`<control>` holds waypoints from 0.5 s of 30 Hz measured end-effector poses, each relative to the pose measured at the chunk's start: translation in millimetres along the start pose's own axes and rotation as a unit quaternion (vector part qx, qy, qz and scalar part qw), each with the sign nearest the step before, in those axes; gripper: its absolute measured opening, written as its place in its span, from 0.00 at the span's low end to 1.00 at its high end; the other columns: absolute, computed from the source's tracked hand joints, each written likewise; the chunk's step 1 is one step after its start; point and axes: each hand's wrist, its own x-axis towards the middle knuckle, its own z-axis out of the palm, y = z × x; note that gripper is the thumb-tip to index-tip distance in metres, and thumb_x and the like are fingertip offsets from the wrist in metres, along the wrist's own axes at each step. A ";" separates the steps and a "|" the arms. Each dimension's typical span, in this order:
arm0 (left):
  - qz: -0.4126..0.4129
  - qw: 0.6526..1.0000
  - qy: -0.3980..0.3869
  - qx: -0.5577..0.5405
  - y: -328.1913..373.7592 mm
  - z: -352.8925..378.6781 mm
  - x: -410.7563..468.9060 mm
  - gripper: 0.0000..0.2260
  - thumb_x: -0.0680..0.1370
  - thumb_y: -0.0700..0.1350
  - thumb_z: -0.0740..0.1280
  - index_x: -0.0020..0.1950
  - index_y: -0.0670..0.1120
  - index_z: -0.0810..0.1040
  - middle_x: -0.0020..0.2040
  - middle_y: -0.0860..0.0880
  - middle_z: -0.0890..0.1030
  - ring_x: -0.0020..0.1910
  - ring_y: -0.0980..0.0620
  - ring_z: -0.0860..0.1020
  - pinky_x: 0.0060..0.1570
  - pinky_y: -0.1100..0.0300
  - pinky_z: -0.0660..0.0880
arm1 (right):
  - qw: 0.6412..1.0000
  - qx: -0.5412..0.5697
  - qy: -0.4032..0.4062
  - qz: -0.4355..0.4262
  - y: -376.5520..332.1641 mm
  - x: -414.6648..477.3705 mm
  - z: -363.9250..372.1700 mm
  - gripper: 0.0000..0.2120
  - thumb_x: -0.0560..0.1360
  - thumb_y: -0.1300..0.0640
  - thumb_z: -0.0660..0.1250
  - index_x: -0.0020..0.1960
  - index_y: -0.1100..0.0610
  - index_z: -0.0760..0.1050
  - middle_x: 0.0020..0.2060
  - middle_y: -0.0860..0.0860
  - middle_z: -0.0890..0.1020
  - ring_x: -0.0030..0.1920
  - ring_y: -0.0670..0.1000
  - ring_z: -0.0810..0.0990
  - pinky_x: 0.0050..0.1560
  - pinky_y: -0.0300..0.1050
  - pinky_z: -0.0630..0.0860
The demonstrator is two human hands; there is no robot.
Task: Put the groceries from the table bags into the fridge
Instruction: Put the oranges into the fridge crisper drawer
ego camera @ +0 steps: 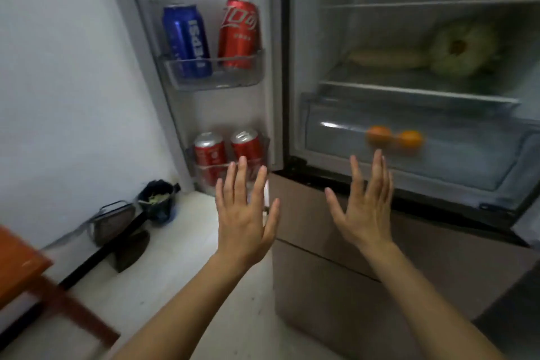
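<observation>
Left hand (245, 219), right hand (366, 210): fingers straight, spread, holding nothing, raised before open fridge (409, 90).

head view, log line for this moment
left hand open, empty | right hand open, empty | fridge open | two oranges in crisper drawer

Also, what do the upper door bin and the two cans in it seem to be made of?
Upper door bin: clear, glossy plastic, probably; the cans show through its front. Blue can and red can: likely printed metal with a sheen; highlights run down their sides.
</observation>
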 end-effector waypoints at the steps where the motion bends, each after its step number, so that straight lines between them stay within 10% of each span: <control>1: -0.008 1.000 -0.006 0.030 -17.1 -14.0 -16.8 0.28 0.81 0.57 0.57 0.78 0.46 0.63 0.80 0.40 0.55 0.80 0.41 0.51 0.75 0.38 0.53 | 1.000 0.020 -0.002 -0.014 -21.4 -6.4 6.3 0.39 0.78 0.39 0.62 0.81 0.57 0.53 0.79 0.66 0.48 0.80 0.65 0.49 0.78 0.65 0.49; 15: -0.314 0.913 -0.036 0.258 -333.6 -264.2 -185.8 0.30 0.81 0.59 0.52 0.80 0.46 0.57 0.81 0.42 0.48 0.80 0.41 0.47 0.74 0.35 0.51 | 0.935 0.247 -0.116 -0.227 -446.2 -27.9 94.6 0.38 0.78 0.41 0.62 0.81 0.54 0.53 0.80 0.63 0.48 0.81 0.63 0.46 0.77 0.66 0.51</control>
